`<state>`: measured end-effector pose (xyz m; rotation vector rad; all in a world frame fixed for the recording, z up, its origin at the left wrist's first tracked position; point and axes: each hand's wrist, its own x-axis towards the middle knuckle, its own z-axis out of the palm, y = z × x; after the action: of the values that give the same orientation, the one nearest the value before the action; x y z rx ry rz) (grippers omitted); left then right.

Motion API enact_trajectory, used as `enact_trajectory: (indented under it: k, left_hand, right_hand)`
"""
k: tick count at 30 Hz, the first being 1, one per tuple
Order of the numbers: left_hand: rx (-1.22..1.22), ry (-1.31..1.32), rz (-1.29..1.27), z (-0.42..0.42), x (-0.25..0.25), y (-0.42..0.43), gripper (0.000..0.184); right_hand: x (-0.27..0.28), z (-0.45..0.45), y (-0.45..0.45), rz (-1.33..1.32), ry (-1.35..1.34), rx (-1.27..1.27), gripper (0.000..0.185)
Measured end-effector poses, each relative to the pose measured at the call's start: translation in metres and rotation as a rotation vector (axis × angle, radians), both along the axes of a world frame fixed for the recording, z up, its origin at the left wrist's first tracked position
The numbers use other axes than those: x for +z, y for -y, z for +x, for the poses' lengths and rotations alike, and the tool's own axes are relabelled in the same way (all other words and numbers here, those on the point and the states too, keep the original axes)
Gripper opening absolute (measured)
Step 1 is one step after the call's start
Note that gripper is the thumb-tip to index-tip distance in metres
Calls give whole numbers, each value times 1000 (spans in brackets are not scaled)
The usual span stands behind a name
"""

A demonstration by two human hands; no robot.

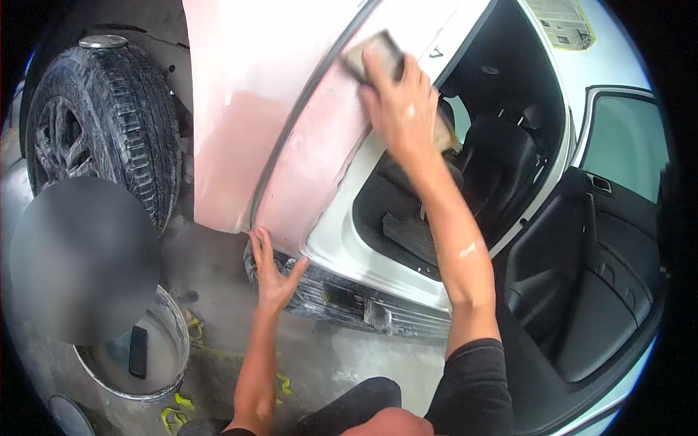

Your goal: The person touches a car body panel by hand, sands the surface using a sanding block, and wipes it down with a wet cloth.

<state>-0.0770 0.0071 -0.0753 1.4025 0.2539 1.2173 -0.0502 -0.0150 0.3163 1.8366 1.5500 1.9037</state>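
Observation:
Pinkish filler or primer covers a car body panel [320,156], crossed by a dark seam. My right hand [400,105] is wrapped round a sanding block [374,57] with a sheet on it, held against the upper part of the pink panel; the block is slightly blurred. My left hand [275,280] rests its fingertips on the panel's lower edge near the seam's end, fingers spread, holding nothing. A light brown piece of paper or card [445,134] shows behind my right wrist.
At the left stands a dusty wheel [102,131] with a round lid [103,41] on top. Below it is a bucket [182,341] with a phone [138,352]. An open car door [582,276] fills the right side. Yellow-green tape scraps [173,419] lie on the floor.

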Motion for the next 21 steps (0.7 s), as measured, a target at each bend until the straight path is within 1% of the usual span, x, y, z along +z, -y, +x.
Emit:
enact_trajectory:
  k: [2, 3, 4, 5, 6, 8, 10, 12, 14, 16, 17, 20, 21]
  left_hand:
    - [-3, 0, -4, -1, 4, -2, 124]
    - [-1, -1, 3, -2, 3, -1, 124]
    - [1, 4, 6, -2, 3, -1, 124]
    - [-2, 9, -2, -2, 3, -1, 124]
    - [-3, 18, -12, 0, 2, 0, 124]
    - [22, 52, 4, 7, 2, -3, 123]
    - [51, 61, 58, 9, -6, -1, 123]
    - [26, 15, 22, 2, -2, 3, 123]
    - [12, 6, 18, -2, 5, -2, 123]
    - [6, 24, 4, -1, 5, -2, 123]
    - [5, 30, 3, -1, 3, -2, 123]
    - [13, 29, 29, 4, -3, -2, 124]
    - [22, 26, 38, 4, -3, -2, 124]
  right_hand:
    - [8, -1, -14, 78, 154, 52, 64]
    - [-5, 1, -5, 36, 87, -15, 66]
    - [-30, 7, 10, -8, 24, -81, 68]
    - [-62, 24, 26, -63, 58, -76, 71]
    - [-86, 33, 44, -155, 60, 44, 74]
    - [-77, 19, 45, -203, 15, 46, 74]
    - [-37, 5, 13, -137, 54, 13, 70]
    - [-11, -6, -13, -57, 50, 101, 65]
    - [-26, 1, -3, -19, 10, 72, 67]
    - [-76, 21, 35, -91, 57, -12, 73]
    - [-89, 22, 54, -182, -20, 33, 76]
    - [-52, 18, 37, -124, 126, -69, 73]
    - [-29, 7, 22, -88, 28, -78, 69]
